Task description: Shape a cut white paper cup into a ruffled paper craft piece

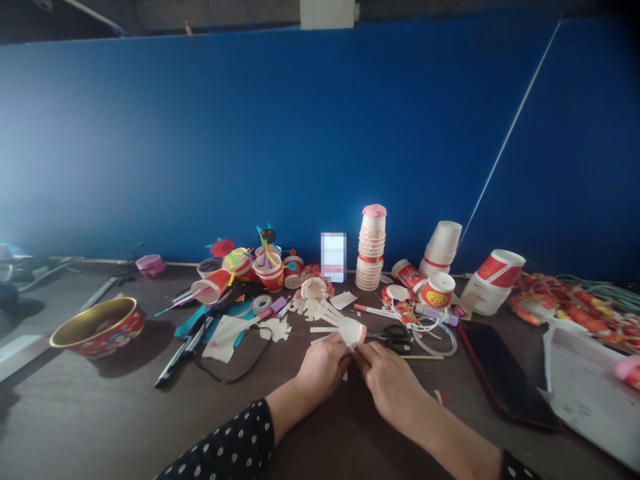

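Note:
Close to the middle of the table, a paper cup cut into strips (pixel 353 331) is pinched between my two hands. My left hand (pixel 323 367) is closed on its near left side, fingertips partly hidden. From the right, my right hand (pixel 387 377) closes on the same piece, with its fingers bent near the red-patterned rim. The white strips fan out away from me. Just beyond my right hand lie black-handled scissors (pixel 397 337). Another cut cup (pixel 315 290) with spread strips lies farther back.
At the left stands a gold-lined red bowl (pixel 100 333). A tall stack of paper cups (pixel 371 257) rises at the back, right of a lit phone screen (pixel 333 258). A dark phone (pixel 507 377) lies right. Striped cups (pixel 269 273) hold straws. A blue wall (pixel 280 133) stands behind.

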{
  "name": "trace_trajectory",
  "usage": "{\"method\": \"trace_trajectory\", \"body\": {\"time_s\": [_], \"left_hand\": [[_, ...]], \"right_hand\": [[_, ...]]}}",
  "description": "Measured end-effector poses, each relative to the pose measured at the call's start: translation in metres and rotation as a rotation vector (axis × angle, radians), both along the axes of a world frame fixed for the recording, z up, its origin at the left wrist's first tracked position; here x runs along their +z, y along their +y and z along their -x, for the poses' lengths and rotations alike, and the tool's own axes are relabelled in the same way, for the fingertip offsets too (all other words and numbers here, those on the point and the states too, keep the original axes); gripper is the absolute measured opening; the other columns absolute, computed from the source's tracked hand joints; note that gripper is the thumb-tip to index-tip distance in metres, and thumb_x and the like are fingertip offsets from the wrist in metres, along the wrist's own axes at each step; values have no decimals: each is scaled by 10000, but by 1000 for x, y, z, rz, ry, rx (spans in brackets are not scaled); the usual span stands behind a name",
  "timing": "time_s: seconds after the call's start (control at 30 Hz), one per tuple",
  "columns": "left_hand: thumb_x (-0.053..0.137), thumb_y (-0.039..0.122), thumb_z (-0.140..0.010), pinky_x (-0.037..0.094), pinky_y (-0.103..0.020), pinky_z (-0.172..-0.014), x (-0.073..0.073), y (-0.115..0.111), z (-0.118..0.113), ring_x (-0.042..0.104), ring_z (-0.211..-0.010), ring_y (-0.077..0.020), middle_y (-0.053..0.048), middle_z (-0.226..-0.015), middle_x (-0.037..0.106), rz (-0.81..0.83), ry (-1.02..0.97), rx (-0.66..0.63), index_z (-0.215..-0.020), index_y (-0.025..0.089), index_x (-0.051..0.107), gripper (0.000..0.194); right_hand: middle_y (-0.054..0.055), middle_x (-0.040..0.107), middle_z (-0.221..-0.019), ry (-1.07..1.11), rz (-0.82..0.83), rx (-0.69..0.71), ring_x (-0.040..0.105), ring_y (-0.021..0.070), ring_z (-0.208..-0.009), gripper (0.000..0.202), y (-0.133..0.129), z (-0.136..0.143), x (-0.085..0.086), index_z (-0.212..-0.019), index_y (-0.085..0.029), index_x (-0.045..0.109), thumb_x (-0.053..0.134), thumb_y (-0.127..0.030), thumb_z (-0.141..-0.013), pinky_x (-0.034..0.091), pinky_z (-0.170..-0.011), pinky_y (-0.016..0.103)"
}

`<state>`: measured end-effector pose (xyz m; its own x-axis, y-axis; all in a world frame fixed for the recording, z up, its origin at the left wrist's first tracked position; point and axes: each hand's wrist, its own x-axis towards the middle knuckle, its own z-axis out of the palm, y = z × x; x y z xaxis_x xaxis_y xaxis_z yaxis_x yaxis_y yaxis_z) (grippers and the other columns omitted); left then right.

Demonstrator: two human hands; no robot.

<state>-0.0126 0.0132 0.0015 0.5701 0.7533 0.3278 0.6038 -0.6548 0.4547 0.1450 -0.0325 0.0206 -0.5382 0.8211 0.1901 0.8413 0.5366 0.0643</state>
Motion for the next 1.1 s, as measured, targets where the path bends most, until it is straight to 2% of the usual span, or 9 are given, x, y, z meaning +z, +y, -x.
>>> {"method": "trace_trajectory", "body": {"time_s": [0.17, 0.4, 0.63, 0.83, 1.1], "left_hand": [[509, 157, -850, 438, -230, -712, 1, 2, -2, 566, -798, -164, -30, -798, 616, 8, 50, 32, -722, 165, 643, 186], [476, 175, -877, 439, -226, -671, 3, 2, -6, 574, -762, -165, -39, -805, 605, -12, 182, 91, -728, 169, 633, 216], [416, 135, -874, 459, -246, -711, 10, -1, -6, 571, -780, -171, -59, -813, 613, -30, 258, 60, -774, 157, 619, 227], [436, 77, -795, 459, -262, -709, 6, -4, -2, 573, -774, -185, -70, -777, 611, -53, 145, 66, -755, 135, 600, 179], [446, 53, -716, 442, -248, -673, 3, -1, -1, 546, -744, -176, -51, -736, 588, -94, 23, -8, -683, 148, 597, 182]], "right_hand": [[115, 584, -1076, 8, -9, -37, 509, 231, -941, 311, -2, 0, 1, -1063, -123, 616, 418, -58, -832, 403, -820, 341], [105, 600, -947, -14, -6, -24, 509, 223, -858, 302, -5, 0, -1, -1043, -118, 617, 460, -54, -794, 407, -765, 340], [79, 609, -997, 46, 75, 4, 505, 202, -900, 274, -2, -3, 5, -966, -141, 636, 401, -72, -844, 404, -806, 309], [80, 603, -1068, 68, 126, -11, 508, 207, -937, 307, -2, -2, 13, -982, -141, 642, 375, -63, -853, 401, -837, 303], [69, 617, -1051, 71, 90, -12, 523, 205, -911, 319, 0, -2, 8, -1003, -159, 638, 366, -64, -866, 408, -803, 301]]}}
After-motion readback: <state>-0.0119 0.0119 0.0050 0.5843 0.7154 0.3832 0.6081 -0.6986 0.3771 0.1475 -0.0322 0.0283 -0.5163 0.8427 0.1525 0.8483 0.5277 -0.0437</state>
